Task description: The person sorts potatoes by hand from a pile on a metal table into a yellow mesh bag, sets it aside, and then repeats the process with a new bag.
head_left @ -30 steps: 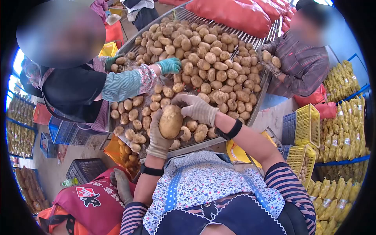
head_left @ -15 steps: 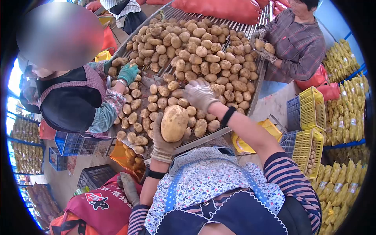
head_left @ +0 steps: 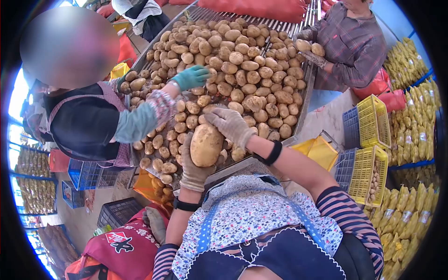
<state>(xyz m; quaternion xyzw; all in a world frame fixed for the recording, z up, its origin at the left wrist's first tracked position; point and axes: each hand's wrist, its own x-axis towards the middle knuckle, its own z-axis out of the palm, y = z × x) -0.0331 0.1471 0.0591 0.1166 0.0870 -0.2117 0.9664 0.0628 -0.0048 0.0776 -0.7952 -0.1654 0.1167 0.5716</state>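
Note:
A large pale potato (head_left: 206, 145) rests in my left hand (head_left: 192, 165), whose gloved fingers wrap around its side and underside, just over the table's near edge. My right hand (head_left: 232, 126), also in a light work glove, reaches in from the right with its fingers stretched out above the big potato's top end. A smaller potato (head_left: 208, 108) lies by those fingertips; the palm is hidden. Beyond both hands spreads a heap of potatoes (head_left: 249, 77) on the slatted sorting table (head_left: 302, 122).
At left, a co-worker's green-gloved hand (head_left: 192, 77) extends over the heap. Across to the right, another person's gloved hand (head_left: 313, 58) holds potatoes. Yellow crates (head_left: 373, 122) and filled yellow net bags (head_left: 405, 210) stand at right; a dark crate (head_left: 117, 211) sits lower left.
My right hand has moved left and nearer, toward the large potato. My left hand keeps hold of it. The co-worker's green glove has swung right across the heap.

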